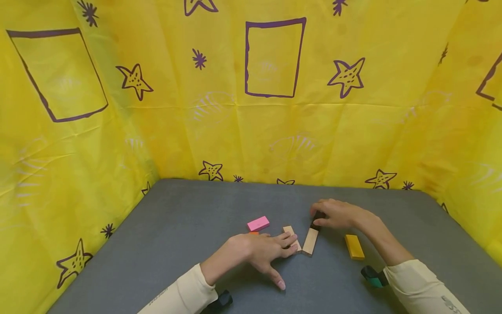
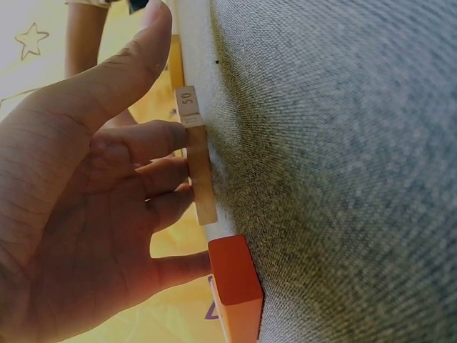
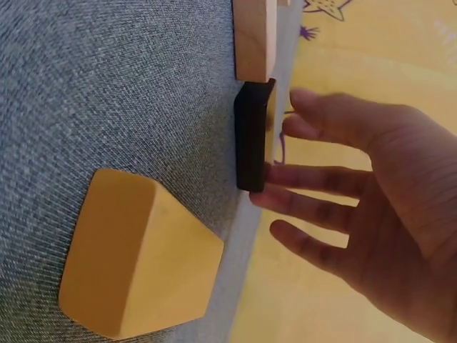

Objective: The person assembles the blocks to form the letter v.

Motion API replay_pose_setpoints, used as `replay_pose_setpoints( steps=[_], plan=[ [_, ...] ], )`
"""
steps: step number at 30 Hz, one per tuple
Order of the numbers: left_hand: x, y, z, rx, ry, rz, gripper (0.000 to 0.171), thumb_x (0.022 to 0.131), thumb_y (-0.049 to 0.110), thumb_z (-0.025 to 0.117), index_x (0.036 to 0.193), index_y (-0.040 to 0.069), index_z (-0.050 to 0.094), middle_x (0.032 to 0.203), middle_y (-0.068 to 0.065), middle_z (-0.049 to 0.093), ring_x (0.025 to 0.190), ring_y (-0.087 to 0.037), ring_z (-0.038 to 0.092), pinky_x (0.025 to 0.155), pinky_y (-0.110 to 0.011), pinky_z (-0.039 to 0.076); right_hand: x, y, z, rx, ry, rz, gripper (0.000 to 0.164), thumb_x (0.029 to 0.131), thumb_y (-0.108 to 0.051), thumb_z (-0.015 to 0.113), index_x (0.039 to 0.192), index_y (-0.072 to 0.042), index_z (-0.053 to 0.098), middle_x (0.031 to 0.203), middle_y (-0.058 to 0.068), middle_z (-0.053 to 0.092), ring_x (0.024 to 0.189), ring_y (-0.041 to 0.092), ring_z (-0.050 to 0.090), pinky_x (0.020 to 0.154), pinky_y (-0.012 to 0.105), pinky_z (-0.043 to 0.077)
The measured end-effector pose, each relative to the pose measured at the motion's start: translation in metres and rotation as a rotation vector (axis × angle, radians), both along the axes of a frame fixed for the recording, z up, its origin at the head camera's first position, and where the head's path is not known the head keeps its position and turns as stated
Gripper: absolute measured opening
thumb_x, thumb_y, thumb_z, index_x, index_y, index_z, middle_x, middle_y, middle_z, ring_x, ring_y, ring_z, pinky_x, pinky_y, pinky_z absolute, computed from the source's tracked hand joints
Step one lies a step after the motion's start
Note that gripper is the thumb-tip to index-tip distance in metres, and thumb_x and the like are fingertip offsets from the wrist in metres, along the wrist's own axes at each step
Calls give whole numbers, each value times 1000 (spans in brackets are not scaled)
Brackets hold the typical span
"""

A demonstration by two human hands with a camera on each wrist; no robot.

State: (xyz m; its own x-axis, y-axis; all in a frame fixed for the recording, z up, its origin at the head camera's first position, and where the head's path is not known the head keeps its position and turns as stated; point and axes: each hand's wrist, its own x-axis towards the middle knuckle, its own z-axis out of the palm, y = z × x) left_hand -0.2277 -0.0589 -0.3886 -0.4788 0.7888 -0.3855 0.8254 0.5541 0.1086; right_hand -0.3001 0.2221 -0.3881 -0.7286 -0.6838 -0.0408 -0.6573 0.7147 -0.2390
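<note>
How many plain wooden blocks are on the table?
2: the left wooden block lies partly under the left hand; the right wooden block is next to the black block. The left hand may hide others.

Location type: screened tabletop booth (image 1: 353,148). The grey desk (image 1: 196,209), whose woven-looking surface shows in the wrist views, is bounded at the rear and on both sides by yellow cloth (image 1: 172,139). The cloth shows creases and folds and carries printed purple starfish (image 1: 347,77) and frame outlines (image 1: 276,22). The cloth conceals the surroundings; whether the booth stands in a home, lab or office cannot be determined.
</note>
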Motion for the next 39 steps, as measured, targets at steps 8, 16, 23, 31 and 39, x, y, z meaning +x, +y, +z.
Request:
replay_pose_setpoints(
  steps=[8,16,23,31,39],
  plan=[
    [0,-1,1,-3,-10,2,101,89,67,70,168,27,22,179,4,6,166,-12,10,130,-48,29,-1,2,0,19,33,35,19,94,0,70,111,-8,71,109,8,70,96,21,64,85,43,57],
    [0,-1,1,0,-17,1,101,90,67,70,168,27,22,179,4,5,166,-12,9,129,-48,30,-2,-1,-2,9,20,39,18,93,0,70,110,-7,73,108,9,70,95,20,63,84,42,57],
    [0,-1,0,0,-14,0,101,90,67,70,168,26,22,179,4,5,166,-13,8,129,-48,31,0,-4,-1,22,6,25,21,93,-3,72,114,-4,75,111,10,71,99,23,65,88,46,58],
    [1,0,0,-6,7,-9,102,90,67,70,168,25,21,179,3,6,166,-13,7,129,-46,31,0,-5,-1,20,-17,24,23,94,-4,73,116,-3,75,111,10,71,99,23,66,89,45,58],
    [1,0,0,-9,3,-4,102,89,67,70,168,25,20,179,4,5,166,-12,7,129,-45,30,1,-5,-1,14,-14,37,22,94,-5,72,116,-3,75,112,10,71,99,23,66,89,44,58]
  ],
)
